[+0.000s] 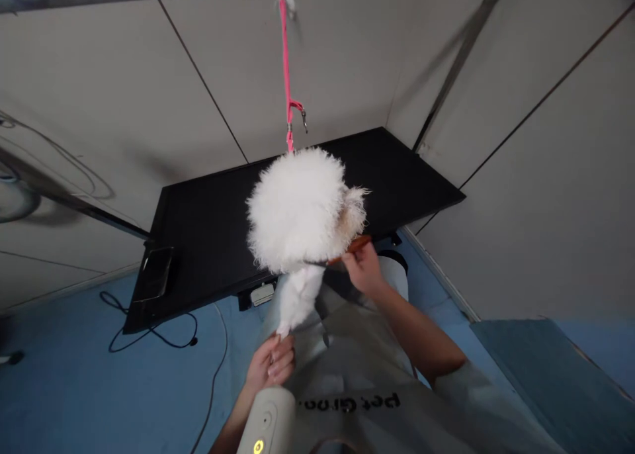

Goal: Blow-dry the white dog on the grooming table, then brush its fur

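A fluffy white dog is on the black grooming table, with a pink leash running up from it. My left hand is closed around the end of the dog's outstretched leg, which reaches over the table's near edge toward me. In my right hand is a pair of scissors with orange-brown handles. Their dark blades lie against the fur at the lower edge of the dog's body, close to the top of the leg. Fur hides part of the blades.
A dark phone-like slab lies at the table's left end. Below it, a black cable loops over the blue floor. A pale rounded device stands out at the bottom, in front of my grey apron. Light wall panels rise behind.
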A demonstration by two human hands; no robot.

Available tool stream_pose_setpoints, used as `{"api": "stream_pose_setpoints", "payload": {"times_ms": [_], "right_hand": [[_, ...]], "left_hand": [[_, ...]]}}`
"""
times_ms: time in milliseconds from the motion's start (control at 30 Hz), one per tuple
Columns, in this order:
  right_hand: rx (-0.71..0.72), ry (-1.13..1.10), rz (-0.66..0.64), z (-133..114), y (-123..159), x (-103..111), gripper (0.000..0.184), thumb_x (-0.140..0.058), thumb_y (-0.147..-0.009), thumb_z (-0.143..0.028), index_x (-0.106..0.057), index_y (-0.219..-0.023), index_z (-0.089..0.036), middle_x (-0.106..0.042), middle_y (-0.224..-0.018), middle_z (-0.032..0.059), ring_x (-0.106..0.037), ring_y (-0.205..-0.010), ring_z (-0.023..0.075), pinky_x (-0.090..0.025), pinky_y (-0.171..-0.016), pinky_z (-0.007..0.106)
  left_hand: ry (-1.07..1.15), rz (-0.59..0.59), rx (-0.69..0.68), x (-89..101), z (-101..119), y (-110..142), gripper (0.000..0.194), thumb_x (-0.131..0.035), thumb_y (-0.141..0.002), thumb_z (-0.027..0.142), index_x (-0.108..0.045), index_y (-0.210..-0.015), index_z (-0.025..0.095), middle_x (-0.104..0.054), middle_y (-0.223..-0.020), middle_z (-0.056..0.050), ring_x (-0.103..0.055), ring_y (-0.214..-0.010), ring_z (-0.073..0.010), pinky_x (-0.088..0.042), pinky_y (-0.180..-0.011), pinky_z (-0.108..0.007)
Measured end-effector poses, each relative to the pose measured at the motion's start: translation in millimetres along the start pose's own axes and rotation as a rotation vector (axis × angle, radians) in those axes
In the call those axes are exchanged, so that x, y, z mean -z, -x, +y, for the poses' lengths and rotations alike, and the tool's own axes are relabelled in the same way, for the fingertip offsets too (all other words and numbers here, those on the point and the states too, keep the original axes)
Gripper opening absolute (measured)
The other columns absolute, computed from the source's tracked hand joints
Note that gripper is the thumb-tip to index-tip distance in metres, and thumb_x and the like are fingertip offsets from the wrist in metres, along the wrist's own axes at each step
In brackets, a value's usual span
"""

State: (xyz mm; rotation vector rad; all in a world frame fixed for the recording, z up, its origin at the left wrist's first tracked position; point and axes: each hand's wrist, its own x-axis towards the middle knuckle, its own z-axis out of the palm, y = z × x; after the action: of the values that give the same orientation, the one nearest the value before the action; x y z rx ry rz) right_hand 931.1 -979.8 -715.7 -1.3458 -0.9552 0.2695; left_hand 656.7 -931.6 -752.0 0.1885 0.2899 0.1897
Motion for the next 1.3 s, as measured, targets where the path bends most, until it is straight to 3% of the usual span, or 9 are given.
{"api": "stream_pose_setpoints", "payload": {"times_ms": [200,333,467,600,800,900,1033,1200,1300], "right_hand": [[-0.101,-0.029,-0.186,-8.0,8.1,-5.5,0.014,-0.062,-0.085,-0.036,-0.057,-0.087,-0.024,-0.064,-0.079,0.0016,-0.063,-0.074,0.0184,-0.054,-0.071,0.034],[-0.155,0.002,0.124,-7.5,18.8,-5.8,0.016,-0.061,-0.086,-0.037,-0.055,-0.093,-0.024,-0.064,-0.087,0.0026,-0.063,-0.079,0.0186,-0.054,-0.075,0.034],[-0.222,-0.066,-0.129,-10.8,27.5,-5.0,0.014,-0.061,-0.087,-0.036,-0.057,-0.09,-0.024,-0.063,-0.081,0.0012,-0.062,-0.073,0.0171,-0.053,-0.07,0.032],[-0.235,-0.012,0.086,-13.9,28.7,-3.6,0.019,-0.062,-0.088,-0.04,-0.055,-0.094,-0.024,-0.062,-0.085,0.0015,-0.061,-0.076,0.0169,-0.053,-0.072,0.032],[-0.259,-0.004,-0.074,-7.0,27.5,2.7,0.022,-0.063,-0.087,-0.044,-0.055,-0.089,-0.023,-0.06,-0.076,-0.001,-0.058,-0.068,0.016,-0.051,-0.063,0.03],[-0.247,0.078,0.193,-4.3,26.2,10.9,0.021,-0.06,-0.089,-0.043,-0.053,-0.096,-0.024,-0.06,-0.083,0.0007,-0.059,-0.076,0.0172,-0.052,-0.069,0.032],[-0.301,0.018,-0.043,-8.6,31.2,13.0,0.021,-0.062,-0.088,-0.044,-0.055,-0.091,-0.024,-0.059,-0.075,-0.0003,-0.058,-0.067,0.0163,-0.052,-0.061,0.03],[-0.23,0.168,0.233,-11.2,27.3,16.9,0.021,-0.063,-0.087,-0.042,-0.053,-0.094,-0.024,-0.061,-0.081,0.0006,-0.06,-0.071,0.0163,-0.053,-0.065,0.03],[-0.261,0.139,0.021,-11.7,25.8,15.4,0.02,-0.063,-0.087,-0.041,-0.054,-0.09,-0.024,-0.061,-0.075,-0.0004,-0.059,-0.066,0.0161,-0.052,-0.059,0.03]], "left_hand": [[-0.108,0.113,-0.016,-4.0,-2.3,-9.9,0.02,-0.076,-0.082,0.028,-0.061,-0.085,0.013,-0.027,-0.056,0.01,-0.003,-0.041,-0.0021,-0.025,-0.034,-0.012],[-0.191,0.163,0.021,-7.7,-3.8,-21.3,0.029,-0.079,-0.078,0.032,-0.063,-0.094,0.014,-0.028,-0.056,0.011,-0.005,-0.041,-0.002,-0.025,-0.035,-0.013],[-0.254,0.19,0.06,-8.9,-3.7,-30.0,0.033,-0.082,-0.074,0.035,-0.064,-0.093,0.015,-0.033,-0.055,0.011,-0.013,-0.038,-0.0019,-0.025,-0.034,-0.015],[-0.352,0.235,0.053,-12.6,-6.8,-40.1,0.043,-0.079,-0.074,0.036,-0.065,-0.107,0.013,-0.041,-0.057,0.01,-0.023,-0.038,-0.0033,-0.028,-0.037,-0.019],[-0.782,0.278,-0.14,-19.5,-17.8,-58.7,0.032,-0.073,-0.077,0.042,-0.055,-0.067,0.017,-0.046,-0.048,0.005,-0.039,-0.042,-0.0082,-0.032,-0.046,-0.022],[-1.001,0.35,-0.263,-24.5,-19.6,-62.4,0.016,-0.071,-0.08,0.03,-0.062,-0.078,0.017,-0.053,-0.056,0.004,-0.043,-0.053,-0.0101,-0.033,-0.054,-0.021],[-1.229,0.453,-0.355,-28.1,-20.5,-63.8,0.007,-0.069,-0.076,0.015,-0.067,-0.082,0.018,-0.055,-0.062,0.002,-0.046,-0.061,-0.0137,-0.035,-0.06,-0.022],[-1.422,0.427,-0.411,-24.2,-23.1,-67.6,0.023,-0.067,-0.076,0.013,-0.068,-0.099,0.019,-0.066,-0.088,-0.007,-0.058,-0.083,-0.0222,-0.044,-0.078,-0.029],[-1.513,0.454,-0.353,-14.8,-27.3,-70.2,0.017,-0.068,-0.074,0.016,-0.066,-0.09,0.021,-0.065,-0.085,-0.008,-0.06,-0.085,-0.0253,-0.046,-0.082,-0.033]]}}
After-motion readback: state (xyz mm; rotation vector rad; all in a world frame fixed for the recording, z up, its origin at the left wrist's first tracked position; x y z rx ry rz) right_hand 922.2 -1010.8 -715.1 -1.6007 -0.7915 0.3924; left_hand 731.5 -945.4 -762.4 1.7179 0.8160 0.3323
